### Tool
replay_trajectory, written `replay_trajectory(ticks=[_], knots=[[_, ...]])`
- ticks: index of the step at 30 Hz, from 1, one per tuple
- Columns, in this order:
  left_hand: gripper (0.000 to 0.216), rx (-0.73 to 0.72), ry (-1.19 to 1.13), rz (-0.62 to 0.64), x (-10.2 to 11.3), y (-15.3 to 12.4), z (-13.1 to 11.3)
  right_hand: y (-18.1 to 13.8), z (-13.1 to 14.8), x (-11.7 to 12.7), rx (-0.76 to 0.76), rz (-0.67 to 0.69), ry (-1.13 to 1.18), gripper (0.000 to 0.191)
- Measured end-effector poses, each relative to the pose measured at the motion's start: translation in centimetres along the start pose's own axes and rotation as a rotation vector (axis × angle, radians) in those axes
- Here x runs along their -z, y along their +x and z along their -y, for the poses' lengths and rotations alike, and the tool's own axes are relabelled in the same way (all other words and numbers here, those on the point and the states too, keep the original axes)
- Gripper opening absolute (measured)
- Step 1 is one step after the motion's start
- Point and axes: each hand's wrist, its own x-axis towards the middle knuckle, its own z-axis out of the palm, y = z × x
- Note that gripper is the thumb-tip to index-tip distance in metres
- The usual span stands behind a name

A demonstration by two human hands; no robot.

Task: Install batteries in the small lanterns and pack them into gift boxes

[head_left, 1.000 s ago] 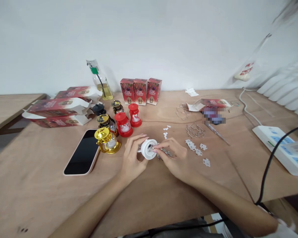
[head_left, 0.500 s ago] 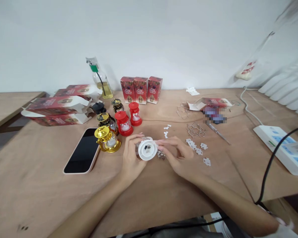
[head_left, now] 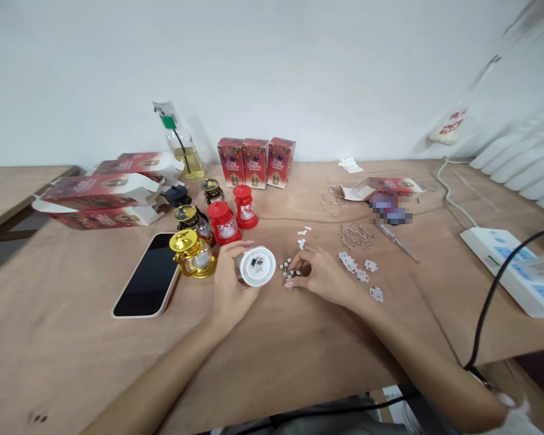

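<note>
My left hand [head_left: 232,279] is wrapped round a white lantern [head_left: 263,275], tilted so its round underside faces me. A small recess with dark and metallic parts shows in that base. Over a loose pile of small silver button cells [head_left: 286,273] reaches my right hand [head_left: 320,272]. Its thumb and fingertips are apart and touch down among the cells; whether one is between them is hard to see. Left of my left hand stand a gold lantern [head_left: 194,257] and two red lanterns [head_left: 223,222], with black-and-gold lanterns [head_left: 191,219] behind.
A phone [head_left: 147,277] lies at the left. Red boxes [head_left: 254,163] stand by the wall near a bottle [head_left: 181,151]; opened boxes [head_left: 102,193] lie left. To the right are wire pieces [head_left: 356,236], white plastic pieces [head_left: 348,262], a screwdriver [head_left: 398,243] and a power strip [head_left: 512,266].
My right hand has left the lantern's base and come down to the button cells. The lantern in my left hand has shifted slightly left.
</note>
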Motion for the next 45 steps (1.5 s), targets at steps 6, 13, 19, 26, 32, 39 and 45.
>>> replay_trajectory(ticks=[6,13,19,26,32,39,45], knots=[[0.041,-0.016,0.006,-0.013,0.0,0.2,-0.3,0.1,-0.6,0.3,-0.067,0.099,0.141,0.011],[0.041,-0.031,0.01,-0.014,0.0,0.2,-0.2,0.2,-0.9,0.0,0.052,0.062,0.019,0.009],[0.041,-0.012,-0.002,0.009,0.0,0.0,-0.1,0.1,-1.1,-0.3,0.222,-0.004,-0.091,0.012],[0.041,-0.075,0.028,0.024,0.0,0.2,-0.4,-0.2,0.7,-0.5,-0.051,-0.107,0.593,0.018],[0.04,-0.127,0.065,0.026,0.1,0.3,-0.7,0.1,0.8,-0.8,-0.255,-0.128,1.043,0.025],[0.041,-0.107,0.052,0.035,0.0,0.2,-0.4,-0.2,1.0,-0.5,-0.338,-0.132,1.168,0.024],[0.04,-0.133,0.079,0.04,0.1,0.2,-0.6,-0.3,1.6,-0.4,-0.342,-0.09,1.206,0.028]])
